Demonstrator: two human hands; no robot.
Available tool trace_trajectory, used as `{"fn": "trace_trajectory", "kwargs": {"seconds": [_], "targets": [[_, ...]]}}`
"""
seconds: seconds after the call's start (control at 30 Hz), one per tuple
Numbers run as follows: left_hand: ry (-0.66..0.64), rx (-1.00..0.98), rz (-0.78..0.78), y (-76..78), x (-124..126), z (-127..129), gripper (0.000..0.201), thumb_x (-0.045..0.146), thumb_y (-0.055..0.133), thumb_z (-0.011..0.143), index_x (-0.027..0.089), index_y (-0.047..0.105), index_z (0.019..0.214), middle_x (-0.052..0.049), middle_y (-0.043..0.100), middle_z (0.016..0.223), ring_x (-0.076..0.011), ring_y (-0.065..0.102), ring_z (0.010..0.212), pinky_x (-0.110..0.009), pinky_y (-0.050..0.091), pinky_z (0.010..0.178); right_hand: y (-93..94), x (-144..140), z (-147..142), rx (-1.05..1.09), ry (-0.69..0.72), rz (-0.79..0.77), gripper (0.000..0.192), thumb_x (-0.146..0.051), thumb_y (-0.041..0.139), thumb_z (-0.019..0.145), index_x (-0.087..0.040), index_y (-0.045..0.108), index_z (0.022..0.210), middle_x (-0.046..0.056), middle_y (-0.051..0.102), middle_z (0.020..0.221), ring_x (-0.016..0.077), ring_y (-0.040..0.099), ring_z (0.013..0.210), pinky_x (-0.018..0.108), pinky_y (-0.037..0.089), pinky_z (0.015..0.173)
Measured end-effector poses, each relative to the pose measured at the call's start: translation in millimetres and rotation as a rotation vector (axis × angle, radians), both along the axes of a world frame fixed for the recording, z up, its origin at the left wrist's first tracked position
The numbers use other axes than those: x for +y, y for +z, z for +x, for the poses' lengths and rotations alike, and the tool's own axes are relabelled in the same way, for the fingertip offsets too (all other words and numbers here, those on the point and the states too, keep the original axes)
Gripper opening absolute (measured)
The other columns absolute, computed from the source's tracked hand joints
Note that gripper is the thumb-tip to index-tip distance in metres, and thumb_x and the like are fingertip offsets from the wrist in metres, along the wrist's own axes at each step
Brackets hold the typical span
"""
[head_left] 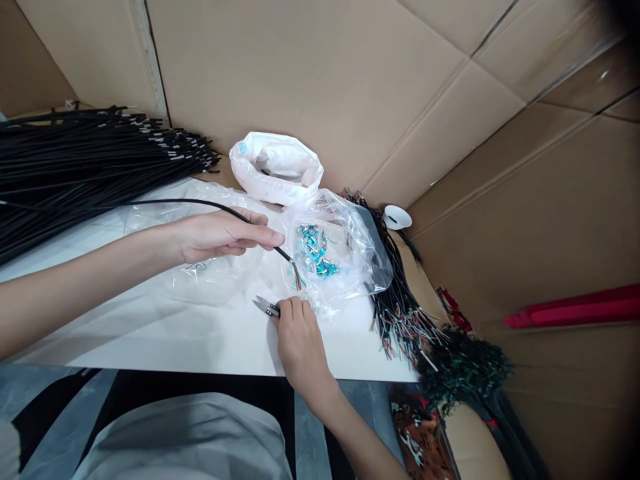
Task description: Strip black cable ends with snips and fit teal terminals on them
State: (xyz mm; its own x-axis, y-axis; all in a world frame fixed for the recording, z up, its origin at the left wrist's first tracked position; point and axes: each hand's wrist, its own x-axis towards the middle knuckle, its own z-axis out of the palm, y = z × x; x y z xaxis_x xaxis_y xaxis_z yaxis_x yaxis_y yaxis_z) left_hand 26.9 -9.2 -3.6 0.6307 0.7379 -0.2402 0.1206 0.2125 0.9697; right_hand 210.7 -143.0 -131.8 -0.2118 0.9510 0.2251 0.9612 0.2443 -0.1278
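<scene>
My left hand (235,233) pinches a black cable (193,201) between thumb and fingers, near its end. Past the fingertips the sheath stops and several thin coloured wires (298,275) fan out, pointing down. The cable trails back left toward a large bundle. Below those wires, my right hand (299,330) is closed around small thread snips (266,306); their pointed blades face left and stand slightly apart, not touching the cable. Just right of the wires lies a clear plastic bag (370,267) with many small blue-and-metal pieces (316,250) in it.
A thick bundle of black cables (90,167) fills the left back. A white bag with a rolled rim (277,193) stands at the back. Cables with bared wires (400,313) lie at the right, beside a small white cup (397,217). Cardboard walls (310,73) enclose the white table (210,340).
</scene>
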Motion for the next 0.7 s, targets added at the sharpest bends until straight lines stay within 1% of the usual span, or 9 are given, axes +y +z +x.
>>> {"fn": "trace_trajectory", "kwargs": {"seconds": [0.1,0.2,0.3,0.37,0.4,0.47,0.57,0.63,0.7], "targets": [[0.104,0.063,0.099,-8.2,9.5,4.2,0.048,0.036,0.088,0.067,0.020,0.043,0.063,0.007,0.032,0.061,-0.0074,0.019,0.052,-0.027,0.010,0.045,0.5,-2.7,0.0,0.113,-0.024,-0.037,0.013,-0.005,0.051,0.095,-0.016,0.058,0.097,0.011,0.065,0.097,0.0277,0.059,0.087,0.041,0.050,0.073],[0.185,0.128,0.204,-13.3,16.4,8.9,0.049,0.037,0.088,0.066,0.020,0.042,0.063,0.007,0.032,0.058,-0.0080,0.022,0.052,-0.026,0.013,0.046,2.1,-6.7,4.9,0.286,-0.026,-0.079,0.014,-0.008,0.044,0.098,-0.018,0.054,0.096,0.010,0.065,0.096,0.0263,0.060,0.087,0.038,0.049,0.074],[0.257,0.145,0.287,-15.9,21.2,15.1,0.046,0.039,0.088,0.065,0.020,0.046,0.063,0.006,0.036,0.059,-0.0082,0.026,0.053,-0.025,0.016,0.047,8.2,-11.9,16.8,0.644,-0.083,-0.214,0.007,-0.020,0.039,0.103,-0.021,0.047,0.105,0.006,0.066,0.092,0.0217,0.062,0.082,0.034,0.048,0.071],[0.301,0.154,0.315,-16.9,23.6,20.7,0.045,0.040,0.088,0.062,0.019,0.049,0.062,0.006,0.040,0.060,-0.0084,0.030,0.055,-0.024,0.018,0.048,16.1,-14.8,26.5,0.905,-0.113,-0.276,0.013,-0.032,0.036,0.107,-0.022,0.042,0.112,0.001,0.061,0.085,0.0173,0.059,0.073,0.029,0.046,0.066],[0.317,0.162,0.326,-17.2,24.5,23.8,0.045,0.040,0.089,0.060,0.019,0.049,0.061,0.005,0.041,0.060,-0.0086,0.033,0.056,-0.024,0.020,0.049,21.3,-15.6,30.9,0.998,-0.119,-0.270,0.018,-0.037,0.035,0.107,-0.022,0.042,0.115,-0.002,0.058,0.082,0.0158,0.056,0.071,0.028,0.044,0.065],[0.331,0.177,0.354,-17.1,25.5,30.4,0.044,0.039,0.089,0.057,0.019,0.049,0.060,0.004,0.044,0.061,-0.0095,0.036,0.057,-0.025,0.022,0.050,32.9,-15.2,37.2,1.090,-0.122,-0.201,0.028,-0.045,0.035,0.108,-0.021,0.047,0.117,-0.003,0.051,0.080,0.0148,0.052,0.073,0.027,0.043,0.068],[0.316,0.179,0.408,-14.8,25.0,40.6,0.045,0.037,0.087,0.059,0.020,0.045,0.058,0.004,0.043,0.060,-0.0098,0.036,0.056,-0.027,0.021,0.050,47.5,-7.7,38.9,1.128,-0.154,-0.097,0.041,-0.050,0.031,0.108,-0.020,0.059,0.102,-0.001,0.047,0.080,0.0154,0.050,0.077,0.029,0.042,0.073],[0.304,0.162,0.440,-11.8,24.4,47.6,0.046,0.036,0.085,0.060,0.020,0.043,0.056,0.005,0.041,0.059,-0.0091,0.033,0.055,-0.027,0.019,0.050,51.6,1.2,36.4,1.160,-0.174,-0.066,0.043,-0.051,0.031,0.108,-0.020,0.057,0.093,-0.001,0.047,0.080,0.0151,0.049,0.076,0.029,0.041,0.073],[0.297,0.162,0.455,-8.4,24.6,54.2,0.045,0.034,0.085,0.061,0.019,0.043,0.056,0.005,0.041,0.058,-0.0084,0.032,0.055,-0.026,0.018,0.051,51.3,11.6,33.4,1.190,-0.184,-0.063,0.038,-0.052,0.035,0.107,-0.021,0.050,0.090,-0.002,0.046,0.078,0.0141,0.047,0.072,0.028,0.040,0.069]]}}
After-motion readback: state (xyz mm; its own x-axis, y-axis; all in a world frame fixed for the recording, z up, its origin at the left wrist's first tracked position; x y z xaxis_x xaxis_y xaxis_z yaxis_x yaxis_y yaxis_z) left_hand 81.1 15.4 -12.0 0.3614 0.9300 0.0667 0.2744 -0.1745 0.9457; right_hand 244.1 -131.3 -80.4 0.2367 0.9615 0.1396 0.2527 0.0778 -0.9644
